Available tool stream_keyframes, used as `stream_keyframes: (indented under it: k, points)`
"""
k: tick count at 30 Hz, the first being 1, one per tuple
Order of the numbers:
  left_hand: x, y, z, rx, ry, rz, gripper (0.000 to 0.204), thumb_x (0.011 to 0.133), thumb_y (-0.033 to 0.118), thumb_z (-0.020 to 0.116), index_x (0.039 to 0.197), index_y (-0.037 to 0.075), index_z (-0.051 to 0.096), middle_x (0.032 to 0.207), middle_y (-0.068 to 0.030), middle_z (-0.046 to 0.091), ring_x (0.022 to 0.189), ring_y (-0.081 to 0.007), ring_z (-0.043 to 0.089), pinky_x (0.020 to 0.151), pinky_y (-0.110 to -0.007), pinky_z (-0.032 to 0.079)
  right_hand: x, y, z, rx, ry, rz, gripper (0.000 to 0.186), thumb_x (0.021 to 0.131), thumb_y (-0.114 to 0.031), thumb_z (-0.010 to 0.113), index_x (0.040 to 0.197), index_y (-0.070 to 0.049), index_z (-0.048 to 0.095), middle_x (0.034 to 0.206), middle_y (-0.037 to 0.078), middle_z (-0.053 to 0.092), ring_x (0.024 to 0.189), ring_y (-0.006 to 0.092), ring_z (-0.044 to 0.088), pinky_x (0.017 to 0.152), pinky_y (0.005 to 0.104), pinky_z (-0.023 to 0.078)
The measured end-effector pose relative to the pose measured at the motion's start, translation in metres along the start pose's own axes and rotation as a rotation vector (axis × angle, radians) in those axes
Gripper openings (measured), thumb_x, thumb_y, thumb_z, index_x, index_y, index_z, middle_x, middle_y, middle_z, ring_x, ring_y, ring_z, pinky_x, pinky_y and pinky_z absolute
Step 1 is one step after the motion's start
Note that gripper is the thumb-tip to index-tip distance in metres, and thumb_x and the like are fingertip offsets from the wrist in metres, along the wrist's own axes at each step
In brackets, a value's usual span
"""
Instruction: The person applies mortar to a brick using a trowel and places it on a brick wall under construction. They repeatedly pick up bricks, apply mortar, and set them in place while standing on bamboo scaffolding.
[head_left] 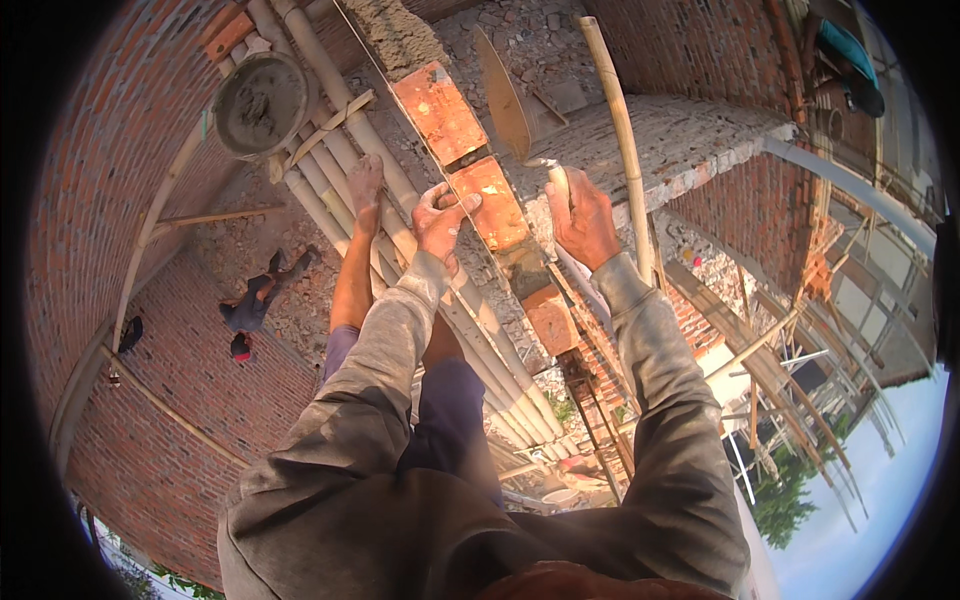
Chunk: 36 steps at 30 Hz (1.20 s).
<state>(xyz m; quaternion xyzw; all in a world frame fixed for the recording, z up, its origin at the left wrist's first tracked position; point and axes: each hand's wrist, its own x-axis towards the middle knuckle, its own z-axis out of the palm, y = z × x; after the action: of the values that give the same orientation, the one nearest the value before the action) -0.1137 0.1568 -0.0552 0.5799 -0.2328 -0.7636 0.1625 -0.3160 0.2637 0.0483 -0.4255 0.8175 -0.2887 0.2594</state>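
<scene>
My left hand (440, 222) is at the left side of an orange brick (490, 205) on top of a narrow wall. Its thumb lies over the brick's edge and its fingers are curled beside it. In my right hand (585, 225) is the handle of a trowel (503, 100), its long blade pointing away from me over the wall's right side. Just beyond sits another brick (440, 112), with a dark gap between the two. Wet mortar (400, 38) covers the wall's far end. Nearer me, a third brick (550, 318) lies past a patch of mortar.
Bamboo poles (470, 325) run along the wall's left, with my bare foot (366, 185) on them. A bucket of mortar (260, 105) stands at the far left. An upright bamboo pole (620, 140) rises by my right hand. Far below, a person (250, 305) is near rubble.
</scene>
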Motion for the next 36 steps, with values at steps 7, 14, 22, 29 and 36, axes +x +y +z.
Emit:
stream_keyframes:
  k: [7,14,22,29,36]
  points:
    - [-0.003,-0.026,0.015,0.140,0.102,0.020,0.056,0.083,-0.001,0.089,0.132,-0.010,0.062,0.106,-0.0112,0.075,0.089,-0.0189,0.075,0.079,-0.031,0.063,-0.008,0.002,0.016,0.021,-0.003,-0.003,0.030,0.104,-0.016,0.067,0.129,-0.002,0.059,0.100,0.026,0.073,0.090,0.0479,0.072,0.073,0.0530,0.057]
    - [0.009,-0.017,0.000,0.175,0.015,0.044,0.064,0.086,0.009,0.090,0.138,-0.010,0.058,0.113,-0.0131,0.074,0.094,-0.0213,0.075,0.082,-0.033,0.062,0.002,-0.002,0.021,0.086,-0.002,0.002,0.027,0.105,-0.015,0.065,0.129,-0.002,0.060,0.100,0.026,0.073,0.091,0.0489,0.072,0.075,0.0517,0.057]
    - [0.088,0.089,-0.015,0.361,-0.014,0.446,0.099,0.084,0.027,0.095,0.163,-0.003,0.044,0.141,-0.0154,0.068,0.121,-0.0208,0.069,0.095,-0.036,0.060,0.002,0.008,0.013,0.136,0.042,0.018,0.026,0.106,-0.013,0.065,0.128,-0.001,0.063,0.102,0.028,0.072,0.093,0.0501,0.071,0.077,0.0504,0.056]
    - [0.138,0.102,-0.018,0.413,-0.089,0.447,0.092,0.079,0.021,0.098,0.159,0.004,0.055,0.118,-0.0146,0.079,0.105,-0.0219,0.075,0.101,-0.037,0.059,0.002,0.001,0.038,0.026,0.042,-0.107,0.033,0.107,-0.011,0.063,0.136,0.003,0.060,0.117,0.028,0.072,0.102,0.0478,0.073,0.082,0.0499,0.059]
    - [0.155,0.092,-0.020,0.351,-0.089,0.499,0.084,0.076,0.018,0.098,0.152,0.010,0.065,0.142,-0.0240,0.070,0.127,-0.0274,0.069,0.114,-0.039,0.051,0.000,-0.003,0.054,0.006,0.115,-0.212,0.032,0.107,-0.011,0.062,0.135,0.005,0.062,0.117,0.028,0.072,0.103,0.0471,0.073,0.084,0.0502,0.059]
